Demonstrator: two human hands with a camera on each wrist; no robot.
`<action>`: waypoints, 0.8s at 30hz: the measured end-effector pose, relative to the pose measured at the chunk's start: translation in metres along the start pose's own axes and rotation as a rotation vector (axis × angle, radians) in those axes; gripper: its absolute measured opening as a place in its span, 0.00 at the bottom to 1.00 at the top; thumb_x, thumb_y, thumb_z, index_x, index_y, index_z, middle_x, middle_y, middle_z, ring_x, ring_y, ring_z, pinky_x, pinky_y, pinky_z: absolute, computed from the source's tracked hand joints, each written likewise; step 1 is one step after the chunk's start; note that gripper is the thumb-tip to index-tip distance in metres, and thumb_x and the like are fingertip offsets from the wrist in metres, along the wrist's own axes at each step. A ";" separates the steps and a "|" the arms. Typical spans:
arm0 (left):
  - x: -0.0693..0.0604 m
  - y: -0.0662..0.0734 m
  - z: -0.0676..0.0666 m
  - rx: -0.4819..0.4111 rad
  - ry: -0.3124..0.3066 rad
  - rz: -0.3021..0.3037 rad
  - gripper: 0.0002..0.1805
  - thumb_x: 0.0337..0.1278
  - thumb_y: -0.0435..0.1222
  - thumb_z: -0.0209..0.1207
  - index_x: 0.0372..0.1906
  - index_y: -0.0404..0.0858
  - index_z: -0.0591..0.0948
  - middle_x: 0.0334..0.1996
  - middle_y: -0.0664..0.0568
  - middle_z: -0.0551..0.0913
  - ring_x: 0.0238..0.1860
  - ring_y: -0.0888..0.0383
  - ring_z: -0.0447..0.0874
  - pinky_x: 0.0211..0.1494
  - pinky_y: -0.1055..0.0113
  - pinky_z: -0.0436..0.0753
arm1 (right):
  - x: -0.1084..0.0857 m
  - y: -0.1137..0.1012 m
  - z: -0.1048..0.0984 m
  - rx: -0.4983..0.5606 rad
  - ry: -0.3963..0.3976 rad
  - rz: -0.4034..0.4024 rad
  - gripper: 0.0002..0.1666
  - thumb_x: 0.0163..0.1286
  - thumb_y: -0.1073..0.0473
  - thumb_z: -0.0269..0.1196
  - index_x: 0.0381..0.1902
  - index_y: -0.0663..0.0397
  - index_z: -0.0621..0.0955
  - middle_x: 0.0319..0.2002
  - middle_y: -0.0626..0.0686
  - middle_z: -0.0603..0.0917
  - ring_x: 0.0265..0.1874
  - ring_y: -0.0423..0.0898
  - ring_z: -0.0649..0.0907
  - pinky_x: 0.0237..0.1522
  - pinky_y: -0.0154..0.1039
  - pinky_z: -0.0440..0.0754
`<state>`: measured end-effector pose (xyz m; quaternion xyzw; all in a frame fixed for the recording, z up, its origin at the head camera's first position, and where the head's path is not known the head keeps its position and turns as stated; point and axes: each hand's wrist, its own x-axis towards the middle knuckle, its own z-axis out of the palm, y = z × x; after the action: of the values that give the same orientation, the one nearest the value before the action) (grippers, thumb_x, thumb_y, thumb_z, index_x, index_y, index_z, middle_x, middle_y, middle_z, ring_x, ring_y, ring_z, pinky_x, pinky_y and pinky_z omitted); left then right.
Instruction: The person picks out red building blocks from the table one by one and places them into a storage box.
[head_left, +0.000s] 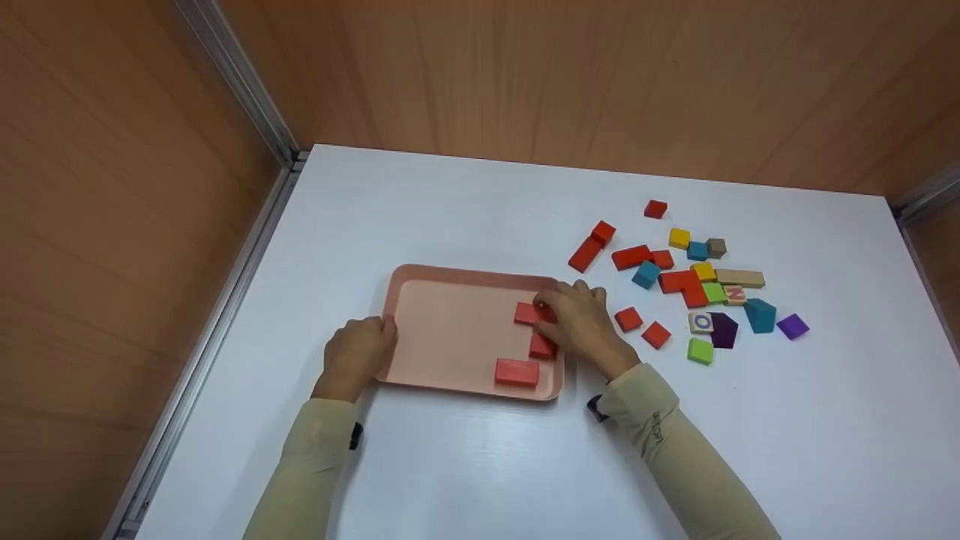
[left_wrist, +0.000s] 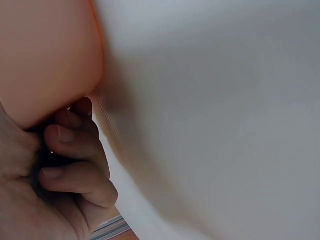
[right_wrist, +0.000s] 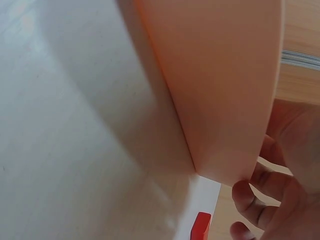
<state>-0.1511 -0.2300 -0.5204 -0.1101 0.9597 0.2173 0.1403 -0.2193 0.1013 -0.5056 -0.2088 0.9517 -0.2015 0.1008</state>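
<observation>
A pink rectangular tray lies on the white table. My left hand grips its left rim, and in the left wrist view the fingers curl beside the tray's outer wall. My right hand reaches over the right rim. Its thumb and forefinger pinch a red block, mostly covered by the fingers. Close by in the tray are a small red block, another red block and a longer red block. The right wrist view shows the other fingers bent outside the tray wall.
Right of the tray lie several loose blocks, among them a long red block, a blue cube, a natural wood bar, a dark purple pentagon and a green block. Wooden panels stand behind and at the left.
</observation>
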 end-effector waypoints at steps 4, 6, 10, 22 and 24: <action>0.001 0.000 0.000 -0.007 -0.006 -0.005 0.27 0.77 0.48 0.38 0.27 0.37 0.78 0.21 0.47 0.76 0.24 0.51 0.74 0.27 0.57 0.72 | -0.001 0.000 0.000 0.004 0.005 0.001 0.22 0.65 0.50 0.71 0.54 0.49 0.82 0.49 0.52 0.82 0.45 0.51 0.73 0.50 0.51 0.64; 0.001 0.000 0.000 -0.008 -0.009 -0.008 0.27 0.77 0.48 0.38 0.27 0.37 0.78 0.21 0.47 0.76 0.24 0.50 0.74 0.28 0.57 0.72 | -0.002 0.001 -0.001 0.009 0.010 0.004 0.21 0.65 0.50 0.71 0.54 0.49 0.83 0.49 0.52 0.83 0.45 0.51 0.74 0.50 0.52 0.64; 0.002 0.000 -0.001 -0.006 -0.017 -0.028 0.28 0.77 0.48 0.37 0.29 0.36 0.79 0.22 0.46 0.77 0.25 0.50 0.75 0.28 0.56 0.73 | -0.006 0.002 -0.004 0.010 0.040 0.008 0.22 0.64 0.50 0.72 0.54 0.48 0.83 0.47 0.52 0.82 0.45 0.51 0.75 0.52 0.54 0.65; 0.002 0.001 -0.001 0.010 -0.020 -0.021 0.28 0.77 0.49 0.37 0.28 0.36 0.78 0.22 0.46 0.77 0.24 0.50 0.75 0.28 0.57 0.73 | -0.039 0.041 -0.028 0.058 0.241 0.022 0.24 0.62 0.56 0.74 0.56 0.51 0.83 0.51 0.54 0.83 0.51 0.54 0.77 0.51 0.56 0.62; 0.002 0.001 -0.001 0.018 -0.023 -0.029 0.28 0.77 0.49 0.37 0.29 0.36 0.79 0.22 0.46 0.77 0.24 0.51 0.74 0.28 0.58 0.73 | -0.045 0.050 -0.030 0.057 0.247 0.046 0.23 0.63 0.57 0.73 0.55 0.52 0.83 0.51 0.54 0.83 0.52 0.54 0.77 0.51 0.56 0.62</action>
<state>-0.1534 -0.2299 -0.5202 -0.1203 0.9582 0.2079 0.1552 -0.2056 0.1731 -0.4952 -0.1573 0.9553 -0.2503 -0.0067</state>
